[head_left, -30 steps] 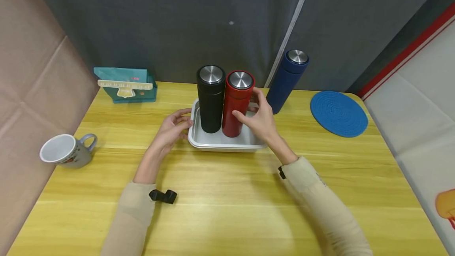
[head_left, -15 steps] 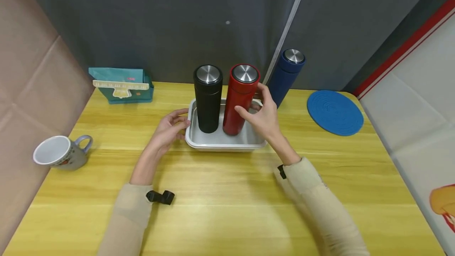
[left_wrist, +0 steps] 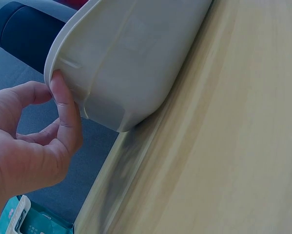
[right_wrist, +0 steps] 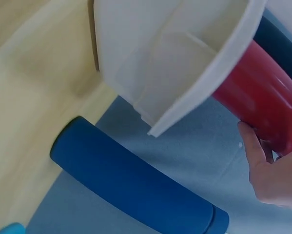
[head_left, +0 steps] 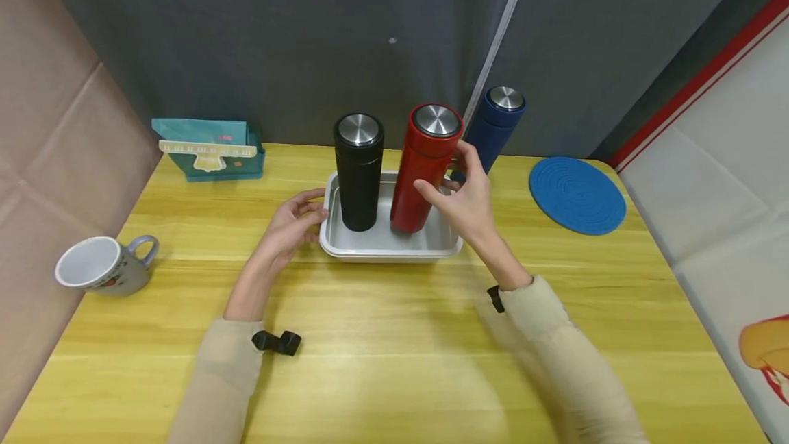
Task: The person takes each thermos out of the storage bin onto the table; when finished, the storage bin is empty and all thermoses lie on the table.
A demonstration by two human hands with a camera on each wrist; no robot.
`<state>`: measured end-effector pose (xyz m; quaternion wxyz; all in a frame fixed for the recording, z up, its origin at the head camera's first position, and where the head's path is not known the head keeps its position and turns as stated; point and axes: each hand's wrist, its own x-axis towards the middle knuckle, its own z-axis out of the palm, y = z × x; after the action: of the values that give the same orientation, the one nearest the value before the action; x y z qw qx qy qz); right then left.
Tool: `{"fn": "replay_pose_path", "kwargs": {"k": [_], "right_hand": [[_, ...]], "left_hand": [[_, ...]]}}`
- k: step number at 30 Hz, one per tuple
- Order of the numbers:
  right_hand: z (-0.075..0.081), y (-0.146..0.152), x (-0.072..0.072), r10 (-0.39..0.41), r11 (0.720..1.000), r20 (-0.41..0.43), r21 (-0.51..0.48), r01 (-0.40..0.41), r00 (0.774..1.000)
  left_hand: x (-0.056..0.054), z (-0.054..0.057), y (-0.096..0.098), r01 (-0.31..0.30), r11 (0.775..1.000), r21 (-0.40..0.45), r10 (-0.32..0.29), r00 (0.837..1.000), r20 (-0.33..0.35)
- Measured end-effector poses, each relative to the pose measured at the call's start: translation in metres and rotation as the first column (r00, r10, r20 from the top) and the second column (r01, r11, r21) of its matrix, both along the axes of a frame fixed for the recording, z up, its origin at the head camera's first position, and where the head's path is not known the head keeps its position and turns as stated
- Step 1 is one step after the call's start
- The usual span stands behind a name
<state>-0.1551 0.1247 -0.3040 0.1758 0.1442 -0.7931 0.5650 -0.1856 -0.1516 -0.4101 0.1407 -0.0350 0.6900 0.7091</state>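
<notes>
A light grey rectangular tray (head_left: 390, 253) lies mid-table, with an upright black thermos flask (head_left: 358, 187) in its left half. My left hand (head_left: 290, 225) pinches the tray's left rim between thumb and fingers, seen close up in the left wrist view. Around a red thermos flask (head_left: 419, 177) with a steel-topped lid curl the thumb and fingers of my right hand (head_left: 470, 201). The red flask leans to the right over the tray's right half, its base within the walls. Some right-hand fingers are hidden behind it.
Behind my right hand stands a blue thermos flask (head_left: 493, 129). A round blue mat (head_left: 577, 195) lies at the right. On the left are a mug (head_left: 117, 267) and a teal bag (head_left: 212, 149) with a cream clip (head_left: 208, 151). A dark grey partition (head_left: 259, 40) runs along the back.
My right hand has moved the red flask rightward, away from the black one, and tipped its top to the right. The left hand stays at the tray's rim.
</notes>
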Motion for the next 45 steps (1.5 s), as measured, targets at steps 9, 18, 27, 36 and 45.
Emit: {"fn": "replay_pose_path", "kwargs": {"k": [9,18,27,36,45], "right_hand": [[0.011,0.012,0.002,-0.014,1.000,-0.024,-0.008,0.013,1.000],[0.006,0.036,-0.005,-0.043,0.999,-0.111,-0.014,0.041,0.993],[0.023,0.058,0.003,-0.126,0.991,-0.120,0.032,0.131,0.985],[0.023,0.087,0.002,-0.210,0.976,-0.120,0.027,0.215,0.970],[0.010,0.103,-0.004,-0.247,0.968,-0.084,0.012,0.249,0.965]], "left_hand": [[0.001,0.001,0.001,-0.004,1.000,-0.003,0.004,1.000,-0.005],[0.001,0.000,0.002,-0.012,1.000,-0.010,0.012,1.000,-0.008],[0.002,0.001,0.003,-0.014,1.000,-0.008,0.014,1.000,0.004],[0.001,0.003,0.003,-0.018,1.000,-0.008,0.018,1.000,0.004],[0.001,0.002,0.003,-0.022,1.000,-0.020,0.022,1.000,0.007]]}}
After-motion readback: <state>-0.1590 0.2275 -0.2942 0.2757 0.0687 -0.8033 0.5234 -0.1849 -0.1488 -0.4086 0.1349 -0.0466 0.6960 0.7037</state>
